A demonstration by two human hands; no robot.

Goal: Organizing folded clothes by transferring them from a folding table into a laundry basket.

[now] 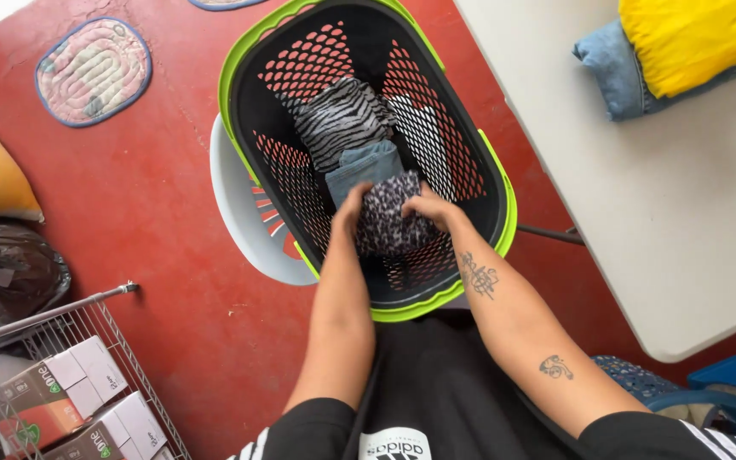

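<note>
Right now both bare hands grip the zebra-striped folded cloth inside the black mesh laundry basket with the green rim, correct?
Not quite. The head view shows the left hand and right hand gripping the leopard-spotted folded cloth inside the black mesh laundry basket with the green rim; the zebra-striped folded cloth lies untouched farther in.

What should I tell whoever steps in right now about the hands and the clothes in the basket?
Left hand and right hand: both closed on a folded spotted garment, low inside the black and green laundry basket.
Already in the basket: a zebra-striped piece and a folded blue piece.
On the white table: a yellow piece stacked on folded denim.
The spotted garment is not yet released.
</note>
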